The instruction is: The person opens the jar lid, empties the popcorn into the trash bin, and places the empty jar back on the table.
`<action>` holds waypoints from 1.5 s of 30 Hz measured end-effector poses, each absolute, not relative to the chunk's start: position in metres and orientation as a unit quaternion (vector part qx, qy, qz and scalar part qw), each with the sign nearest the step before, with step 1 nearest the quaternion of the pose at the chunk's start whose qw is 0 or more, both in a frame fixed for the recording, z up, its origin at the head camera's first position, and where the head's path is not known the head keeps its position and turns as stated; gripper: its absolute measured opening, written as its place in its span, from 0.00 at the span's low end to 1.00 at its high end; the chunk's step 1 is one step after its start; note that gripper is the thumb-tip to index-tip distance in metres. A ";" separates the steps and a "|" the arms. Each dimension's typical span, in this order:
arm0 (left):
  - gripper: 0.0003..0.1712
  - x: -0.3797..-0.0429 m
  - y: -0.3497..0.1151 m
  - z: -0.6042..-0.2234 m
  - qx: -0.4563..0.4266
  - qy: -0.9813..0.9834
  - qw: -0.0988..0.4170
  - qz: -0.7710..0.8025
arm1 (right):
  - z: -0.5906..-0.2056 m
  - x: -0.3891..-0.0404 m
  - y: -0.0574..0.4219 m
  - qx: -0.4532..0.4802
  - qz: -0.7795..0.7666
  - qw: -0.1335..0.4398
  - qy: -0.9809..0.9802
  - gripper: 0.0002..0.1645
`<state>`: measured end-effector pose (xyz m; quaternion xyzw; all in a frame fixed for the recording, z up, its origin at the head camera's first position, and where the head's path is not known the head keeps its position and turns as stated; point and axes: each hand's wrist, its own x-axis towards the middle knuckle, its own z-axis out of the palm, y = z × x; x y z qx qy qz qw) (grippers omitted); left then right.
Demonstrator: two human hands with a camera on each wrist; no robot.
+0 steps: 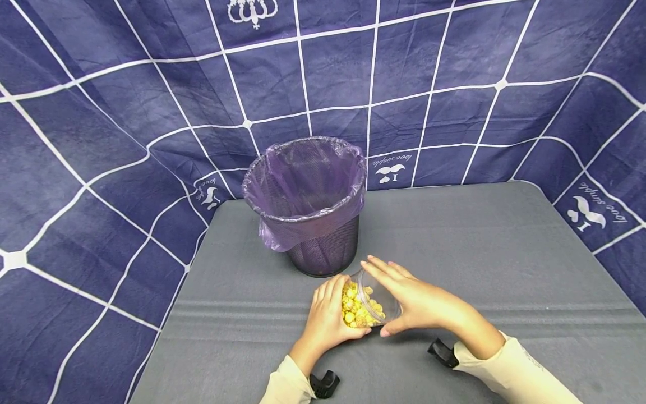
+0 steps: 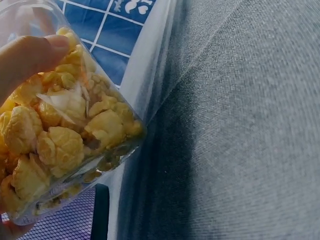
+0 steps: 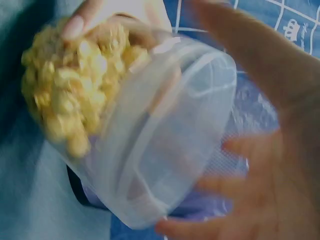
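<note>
“I” [image 1: 395,177], “love simple” [image 1: 392,161] and a crown [image 1: 252,11] on blue cloth [image 1: 335,73]

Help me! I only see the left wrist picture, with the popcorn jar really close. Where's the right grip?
Observer: The right grip curves around the clear end of the popcorn jar, thumb and fingers apart. I can't tell whether it touches.
Operator: What's that purple mesh at the bottom of my picture?
Observer: It's part of a bin. The head view shows a purple bag lining it and folded over the top.
Operator: What clothes can you see?
Observer: Two cream sleeves, in the head view.
</note>
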<state>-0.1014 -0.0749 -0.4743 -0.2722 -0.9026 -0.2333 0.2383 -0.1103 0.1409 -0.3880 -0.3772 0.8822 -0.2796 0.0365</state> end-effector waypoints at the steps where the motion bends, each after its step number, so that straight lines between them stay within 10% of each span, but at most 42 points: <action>1: 0.61 -0.101 -0.075 -0.474 -0.271 -0.903 0.235 -0.234 | -0.388 -0.109 0.140 -0.356 -0.277 0.029 0.892 0.62; 9: 0.60 -0.100 -0.074 -0.472 -0.262 -0.909 0.217 -0.241 | -0.391 -0.102 0.127 -0.235 -0.235 -0.011 0.943 0.55; 25: 0.61 -0.103 -0.078 -0.471 -0.297 -0.894 0.233 -0.241 | -0.390 -0.111 0.141 -0.430 -0.275 -0.035 0.859 0.61; 36: 0.61 -0.103 -0.077 -0.471 -0.291 -0.895 0.237 -0.239 | -0.387 -0.097 0.131 -0.215 -0.254 -0.008 0.943 0.58; 45: 0.61 -0.103 -0.075 -0.470 -0.289 -0.897 0.237 -0.234 | -0.389 -0.098 0.130 -0.256 -0.244 -0.034 0.935 0.56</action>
